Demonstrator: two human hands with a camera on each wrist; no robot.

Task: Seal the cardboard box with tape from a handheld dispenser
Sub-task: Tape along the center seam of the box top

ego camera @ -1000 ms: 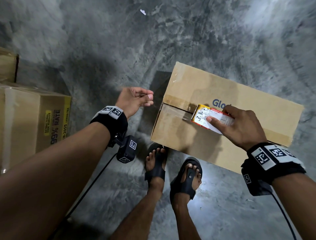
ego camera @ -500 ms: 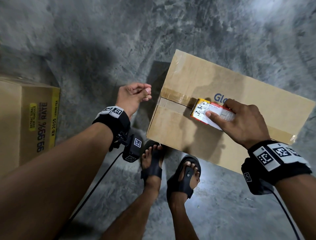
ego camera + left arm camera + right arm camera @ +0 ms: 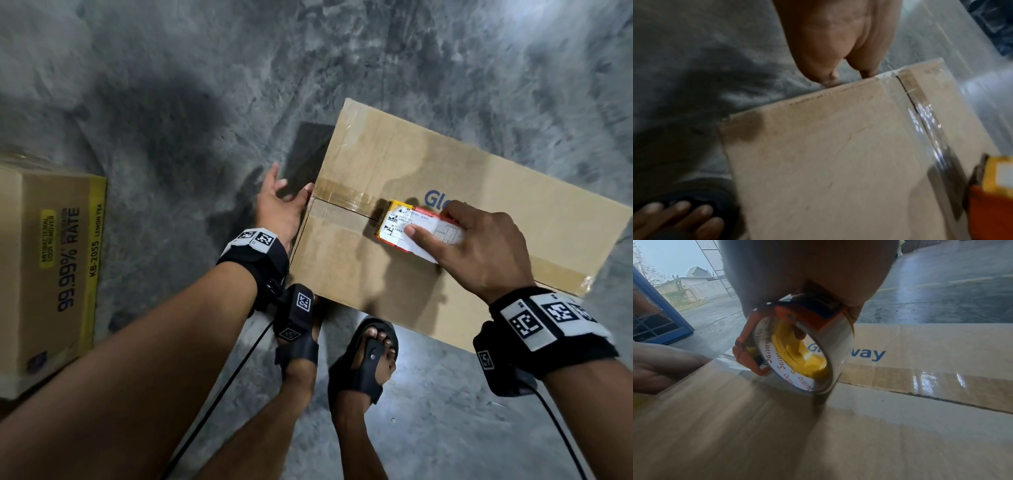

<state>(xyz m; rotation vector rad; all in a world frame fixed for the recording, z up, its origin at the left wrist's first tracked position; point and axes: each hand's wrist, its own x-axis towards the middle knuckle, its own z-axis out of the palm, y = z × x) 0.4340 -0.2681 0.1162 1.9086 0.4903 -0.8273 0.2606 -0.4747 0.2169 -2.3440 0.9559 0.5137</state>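
A brown cardboard box (image 3: 445,192) with blue lettering lies on the concrete floor, its flaps closed along a centre seam (image 3: 342,208). My right hand (image 3: 479,246) grips an orange and yellow tape dispenser (image 3: 407,222) standing on that seam, about a third of the way in from the box's left end. Clear tape runs from the dispenser (image 3: 793,352) back to the left edge (image 3: 920,110). My left hand (image 3: 281,205) has straight fingers pressed against the box's left end at the seam. The left hand (image 3: 838,48) reaches down over that edge in the left wrist view.
A second cardboard box (image 3: 51,267) with a yellow printed label stands on the floor at the left. My feet in black sandals (image 3: 363,359) stand right against the near side of the task box. Open concrete floor (image 3: 205,85) lies beyond.
My left hand went from loosely curled in the air to flat against the box's left end. The dispenser has slid a little to the right along the seam, with more tape laid.
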